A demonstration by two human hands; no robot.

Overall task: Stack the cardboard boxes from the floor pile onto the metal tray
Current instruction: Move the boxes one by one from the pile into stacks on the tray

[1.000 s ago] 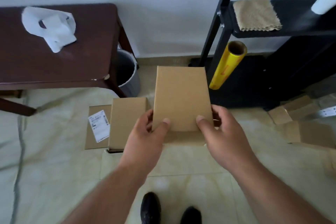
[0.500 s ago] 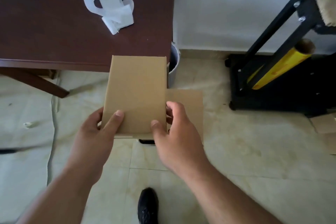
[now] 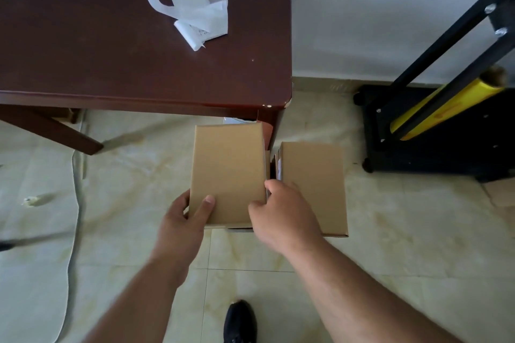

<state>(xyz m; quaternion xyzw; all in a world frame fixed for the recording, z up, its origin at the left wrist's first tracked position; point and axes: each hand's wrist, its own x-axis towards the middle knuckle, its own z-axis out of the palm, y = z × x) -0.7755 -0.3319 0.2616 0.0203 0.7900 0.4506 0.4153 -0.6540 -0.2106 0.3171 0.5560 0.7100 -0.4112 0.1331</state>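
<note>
My left hand (image 3: 182,220) grips the near-left corner of the cardboard box (image 3: 228,172), thumb flat on top, fingers wrapped under the left edge. My right hand (image 3: 281,214) clamps the near-right corner, thumb on top, fingers curled down the right edge. Box held flat, long axis pointing away from me, far edge just short of the table (image 3: 111,64) front edge near its right corner. Second box (image 3: 315,186) just beside on the right, narrow gap between the two edges; can't tell what it sits on. Floor (image 3: 133,181) left of the held box is open tile up to the table leg. Black rack base (image 3: 434,142) with yellow roll (image 3: 446,106) well apart on the right. Plastic bag (image 3: 192,5) sits near the table's back edge. My shoe (image 3: 239,323) is near the bottom edge of view.
</note>
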